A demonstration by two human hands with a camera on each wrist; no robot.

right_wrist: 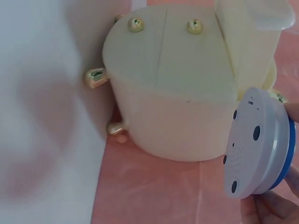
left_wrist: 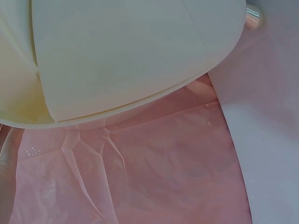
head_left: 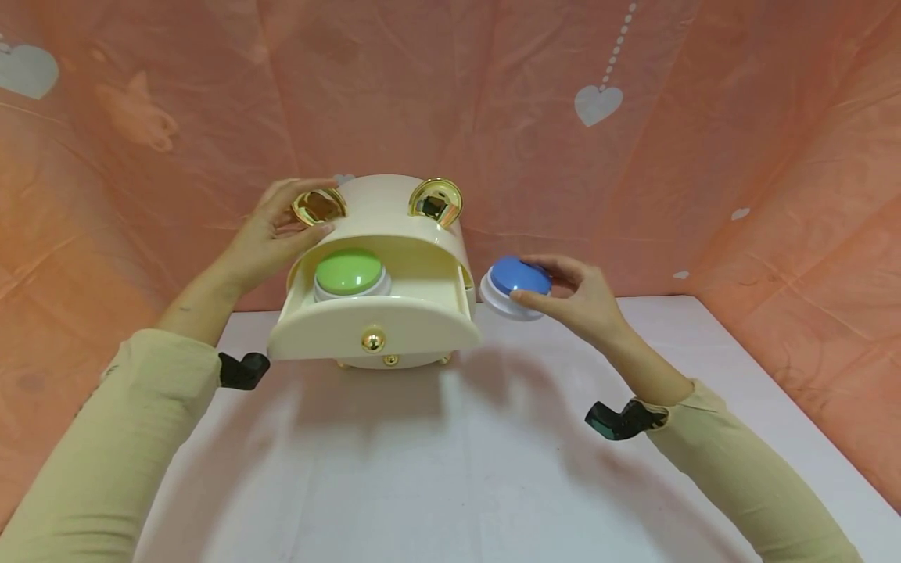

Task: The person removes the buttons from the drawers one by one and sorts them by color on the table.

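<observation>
A cream box with gold knobs stands at the far edge of the white worktop, against the pink cloth. Its top drawer is pulled open, and a green button lies inside it. The left hand rests on the left top of the box, with the fingers curved around its edge near a gold ring. The right hand holds a blue button in the air, just beside the right side of the box. The fingers pinch its white base from both sides.
</observation>
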